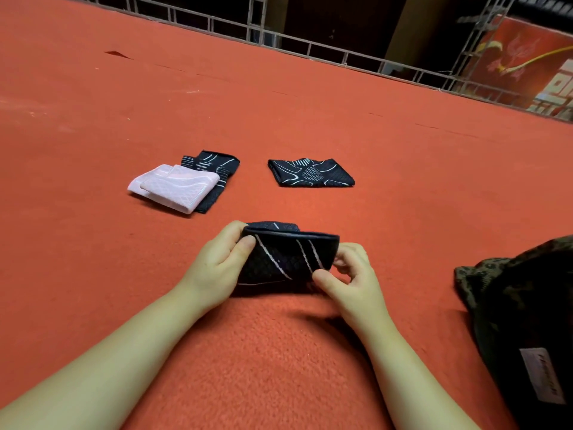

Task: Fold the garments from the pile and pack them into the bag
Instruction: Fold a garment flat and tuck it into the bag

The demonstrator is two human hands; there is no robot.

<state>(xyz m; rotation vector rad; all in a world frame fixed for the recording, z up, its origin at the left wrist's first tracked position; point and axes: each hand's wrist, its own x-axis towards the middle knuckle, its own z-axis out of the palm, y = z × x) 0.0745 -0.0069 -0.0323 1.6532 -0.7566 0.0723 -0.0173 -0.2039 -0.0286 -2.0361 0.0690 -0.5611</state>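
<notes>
Over the orange-red felt floor, the left hand pinches the left end of a folded black garment with white stripes between curled fingers and thumb, while the right hand pinches its right end, near the dark camouflage fabric bag.

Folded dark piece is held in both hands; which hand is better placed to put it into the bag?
Probably the right hand: the camouflage bag lies on its side, while the left hand grips the dark garment at its far edge.
</notes>
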